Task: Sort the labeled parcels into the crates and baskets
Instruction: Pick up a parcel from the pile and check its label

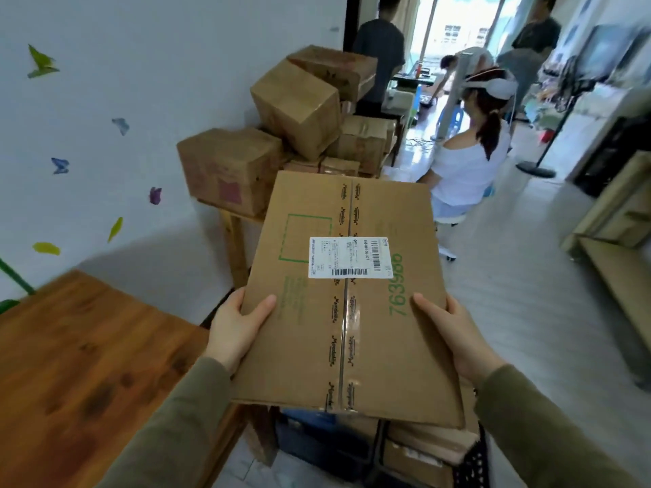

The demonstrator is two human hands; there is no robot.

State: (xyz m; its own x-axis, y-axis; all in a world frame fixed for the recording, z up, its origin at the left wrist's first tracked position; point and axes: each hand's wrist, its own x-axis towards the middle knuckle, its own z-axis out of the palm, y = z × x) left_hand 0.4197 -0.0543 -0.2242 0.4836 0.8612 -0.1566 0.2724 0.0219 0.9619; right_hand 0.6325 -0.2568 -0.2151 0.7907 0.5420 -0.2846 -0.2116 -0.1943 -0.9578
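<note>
I hold a large flat cardboard parcel (310, 346) in front of me, taped down its middle, with green print "763996" and a white shipping label (349, 257) on top. My left hand (236, 329) grips its left edge, thumb on top. My right hand (454, 332) grips the right edge the same way. Below the parcel, a dark crate (317, 442) and a black basket (472, 463) with cardboard parcels inside show partly; most of them is hidden by the parcel.
A wooden table (88, 375) lies at my lower left. Ahead, a pile of brown boxes (296, 110) sits on a wooden stand against the white wall. A seated person (468, 163) in white is ahead right, others stand farther back. Light shelving (613, 241) lines the right.
</note>
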